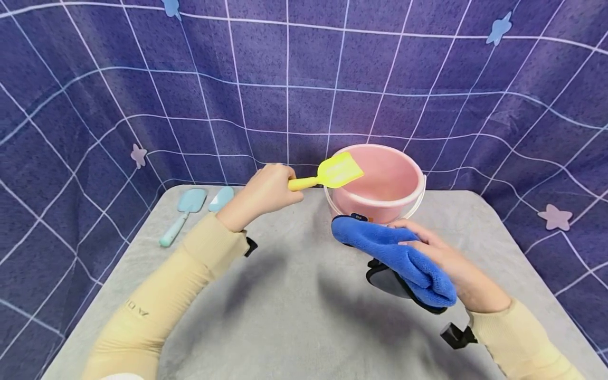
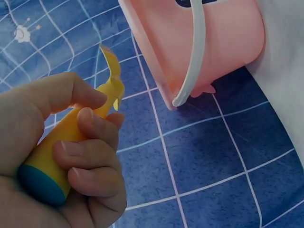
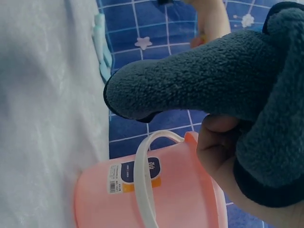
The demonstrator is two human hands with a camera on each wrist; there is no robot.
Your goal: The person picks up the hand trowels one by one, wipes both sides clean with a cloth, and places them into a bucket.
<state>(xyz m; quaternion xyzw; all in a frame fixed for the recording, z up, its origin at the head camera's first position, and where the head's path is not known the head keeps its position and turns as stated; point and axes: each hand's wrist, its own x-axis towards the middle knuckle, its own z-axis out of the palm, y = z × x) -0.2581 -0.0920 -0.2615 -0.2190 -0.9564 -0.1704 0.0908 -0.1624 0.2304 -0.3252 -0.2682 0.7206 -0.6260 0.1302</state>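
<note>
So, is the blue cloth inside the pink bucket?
No, the right hand holds the blue cloth in front of the pink bucket.

The grey tabletop [image 1: 290, 322] carries 1 pink bucket [image 1: 375, 202] and 2 pale-blue scoops [image 1: 191, 200].

My left fingers [image 2: 97, 182] cover the middle of the yellow scoop's [image 1: 339, 171] handle; in the head view its butt end is lost inside my grip. The right-hand turquoise shovel [image 1: 221, 197] is partly hidden behind my left sleeve [image 1: 161, 285], whose lettering I can't make out. The blue cloth [image 1: 394, 250] blocks part of the pink bucket's [image 1: 380, 203] near side and conceals several of my right fingers [image 3: 216, 140]. In the right wrist view the picture's edges crop both bucket and cloth, the white bail [image 3: 142, 180] crosses the label [image 3: 115, 178], and its small print is unreadable.
</note>
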